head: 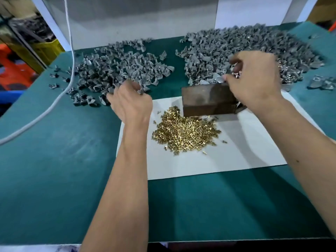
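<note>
1 white sheet (236, 157) lies on the green table (54, 179). On it, 1 heap of tiny gold pins (185, 132) touches 1 brown block (205, 100). Above the block, the right hand (254, 79) pinches a blurry small piece (236, 70). The left hand (131, 100) curls into the left grey pile (112, 68); I cannot tell if it holds a part. The right grey pile (254, 42) makes 2.

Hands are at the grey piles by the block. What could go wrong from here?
1. The left hand reaches past the rivets, wrist right beside them; pulling back could scatter them off the sheet.
2. The left pile and right pile lie close; a careless grab might mix them.
3. The cable runs among strays by the left pile and could sweep some off the table.
</note>
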Demonstrator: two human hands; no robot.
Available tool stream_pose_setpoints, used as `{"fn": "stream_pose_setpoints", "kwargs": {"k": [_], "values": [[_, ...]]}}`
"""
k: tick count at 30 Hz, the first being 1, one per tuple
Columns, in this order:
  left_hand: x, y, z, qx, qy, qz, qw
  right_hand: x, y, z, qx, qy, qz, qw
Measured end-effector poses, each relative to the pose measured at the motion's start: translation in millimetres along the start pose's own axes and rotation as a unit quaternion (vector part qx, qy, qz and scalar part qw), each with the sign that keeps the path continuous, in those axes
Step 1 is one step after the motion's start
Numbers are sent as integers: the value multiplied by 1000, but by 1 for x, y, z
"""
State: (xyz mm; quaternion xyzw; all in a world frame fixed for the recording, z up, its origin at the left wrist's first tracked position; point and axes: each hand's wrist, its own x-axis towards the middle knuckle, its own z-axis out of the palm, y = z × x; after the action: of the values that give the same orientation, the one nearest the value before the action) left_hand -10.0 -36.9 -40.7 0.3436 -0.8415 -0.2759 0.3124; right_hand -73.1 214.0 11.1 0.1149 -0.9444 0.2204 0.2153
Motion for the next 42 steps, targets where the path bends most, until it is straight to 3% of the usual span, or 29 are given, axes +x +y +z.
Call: {"fn": "stream_pose_setpoints", "kwargs": {"k": [4, 7, 10, 12, 16, 20, 24, 28, 33, 36, 39, 42], "values": [[12, -19, -3, 25, -47, -49, 997, -3, -17, 0, 45, -18, -17, 999], [15, -17, -4, 21, -59, -74, 995, -25, -49, 2, 69, -115, -150, 979], [13, -15, -6, 3, -52, -75, 996, -45, -84, 9, 54, -190, -312, 929], [12, -15, -8, -19, -51, -74, 996, -52, -103, 18, 36, -218, -344, 913], [11, -15, -11, -43, -37, -65, 996, -56, -126, 33, -69, -237, -294, 923], [9, -14, -13, -43, -57, -54, 996, -63, -137, 39, -77, -250, -223, 939], [9, -12, -16, -44, -66, -53, 995, -64, -140, 39, -73, -260, -219, 938], [9, -11, -16, -47, -50, -50, 996, -64, -136, 35, -17, -256, -210, 943], [7, -10, -16, -40, 13, -13, 999, -53, -113, 24, 118, -177, -144, 967], [2, 3, -12, -145, 0, -23, 989, -47, -88, 11, 200, -138, -111, 964], [-16, 26, -4, -345, -105, -29, 932, -44, -58, 4, 241, -90, -79, 963], [-35, 45, 4, -405, -176, 26, 897, -41, -31, 4, 251, -46, -51, 965]]}}
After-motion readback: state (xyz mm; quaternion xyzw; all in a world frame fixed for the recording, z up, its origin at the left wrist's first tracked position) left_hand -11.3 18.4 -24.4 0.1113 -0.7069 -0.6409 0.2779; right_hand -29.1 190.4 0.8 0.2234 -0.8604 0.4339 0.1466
